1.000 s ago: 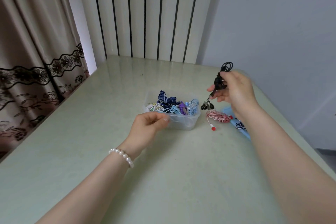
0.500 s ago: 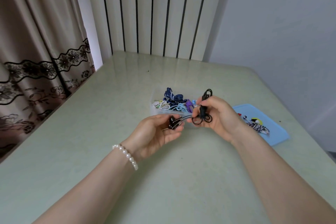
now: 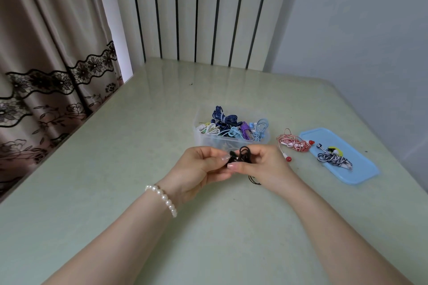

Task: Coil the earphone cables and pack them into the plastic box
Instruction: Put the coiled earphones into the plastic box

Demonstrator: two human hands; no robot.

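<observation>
Earphone cable (image 3: 243,154), black and bunched, is pinched between the left hand (image 3: 199,169) and right hand (image 3: 261,166) just before the plastic box (image 3: 231,140) mid-tabletop (image 3: 139,146); its loose tail dangling beneath could unravel the coil if either grip slackens

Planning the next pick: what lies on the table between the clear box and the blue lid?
In the head view, the red-and-white earphones lie bundled between the plastic box and the blue lid, with one red earbud trailing toward the right hand.

Plastic box (image 3: 231,140) mid-table (image 3: 115,192), coiled cables (image 3: 234,126) inside; hands behind-to-front before it; loose earphones (image 3: 293,143) right; lid (image 3: 361,169) rightmost, bearing one bundle (image 3: 333,158).
</observation>
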